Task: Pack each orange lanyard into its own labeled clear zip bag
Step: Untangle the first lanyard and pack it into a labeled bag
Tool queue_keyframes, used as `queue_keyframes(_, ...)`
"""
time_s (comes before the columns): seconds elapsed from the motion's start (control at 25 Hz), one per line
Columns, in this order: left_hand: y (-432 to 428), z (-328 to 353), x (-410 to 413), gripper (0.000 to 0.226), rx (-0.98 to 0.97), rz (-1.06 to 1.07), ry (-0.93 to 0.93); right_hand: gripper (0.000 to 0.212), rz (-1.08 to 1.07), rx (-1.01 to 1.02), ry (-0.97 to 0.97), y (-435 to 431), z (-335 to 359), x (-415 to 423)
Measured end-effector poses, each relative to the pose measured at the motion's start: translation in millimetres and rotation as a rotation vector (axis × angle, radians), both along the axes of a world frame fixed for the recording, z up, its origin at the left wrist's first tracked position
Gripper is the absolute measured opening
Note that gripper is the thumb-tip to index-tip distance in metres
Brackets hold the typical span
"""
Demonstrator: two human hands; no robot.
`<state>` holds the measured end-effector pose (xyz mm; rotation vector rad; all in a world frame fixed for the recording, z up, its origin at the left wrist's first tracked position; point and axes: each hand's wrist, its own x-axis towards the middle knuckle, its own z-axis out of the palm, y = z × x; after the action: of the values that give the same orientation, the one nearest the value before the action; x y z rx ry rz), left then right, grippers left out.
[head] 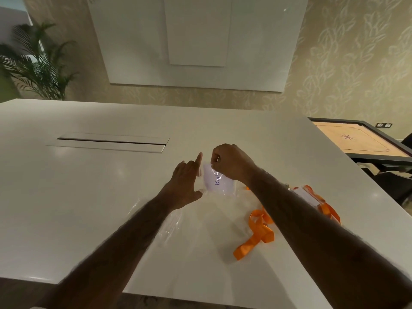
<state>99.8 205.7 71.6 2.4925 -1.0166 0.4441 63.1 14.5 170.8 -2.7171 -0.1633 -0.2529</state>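
Note:
A clear zip bag (219, 182) with a white label bearing blue handwriting is held up over the white table (89, 197). My right hand (231, 162) pinches its top right corner from above. My left hand (187, 179) holds the bag's left edge, its thumb under the lower corner and the index finger pointing up. A loose orange lanyard (256, 233) lies on the table under my right forearm. A second orange lanyard (321, 204) lies to the right with a white label by it, partly hidden by the forearm. More clear bags (171, 228) lie flat near my left forearm.
A long cable slot (109, 142) is set into the table at the back left. A carrom board (361, 139) stands off the table's right edge. A potted palm (38, 63) stands at the far left, with a white wall panel (196, 41) behind the table.

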Motion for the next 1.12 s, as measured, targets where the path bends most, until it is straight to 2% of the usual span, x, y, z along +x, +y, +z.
queue_keyframes(0.16,-4,2,1,0.118,0.05,-0.013,-0.029,0.014,0.005,-0.007,0.125,1,8,9)
queue_keyframes(0.28,-9,3,1,0.117,0.055,-0.036,-0.057,0.007,0.029,0.012,0.198,0,9,14)
queue_keyframes(0.36,-13,4,1,0.116,0.06,-0.058,-0.048,0.013,0.028,0.033,0.23,1,9,15)
queue_keyframes(0.52,-20,7,0,0.117,0.043,-0.085,-0.015,0.016,-0.011,0.115,0.208,-1,7,16)
queue_keyframes(0.68,-21,11,-4,0.127,0.027,-0.086,0.026,0.012,-0.053,0.204,0.186,-5,6,13)
queue_keyframes(0.84,-27,12,-13,0.12,-0.036,-0.097,0.042,0.012,-0.069,0.28,0.201,-7,6,9)
queue_keyframes(0.96,-28,15,-17,0.112,-0.086,-0.109,0.056,0.011,-0.07,0.273,0.208,-6,5,4)
queue_keyframes(1.12,-29,16,-20,0.112,-0.078,-0.132,0.022,0.021,-0.044,0.186,0.274,-8,6,0)
